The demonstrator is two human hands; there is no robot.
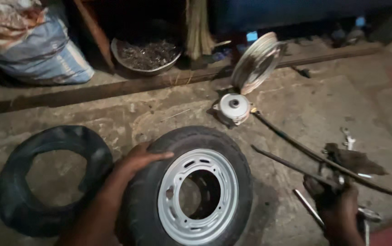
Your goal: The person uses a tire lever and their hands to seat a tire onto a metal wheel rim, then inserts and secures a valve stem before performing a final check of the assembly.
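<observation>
Your left hand (136,160) lay flat on the tyre (191,187), gripping nothing; your right hand (337,200) was closed around 2 tyre levers (296,155). Their far tips could have slipped and swung loose.

The wheel (191,187) lay on the floor (305,105), with the inner tube (50,182) to its left and the tools (337,168) to its right. Behind it sat a hub (233,107), a rim (256,61) and, further left, a bowl (146,55) and sack (34,45).

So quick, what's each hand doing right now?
Left hand: open, resting flat on the tyre.
Right hand: closed around dark metal rods.
</observation>
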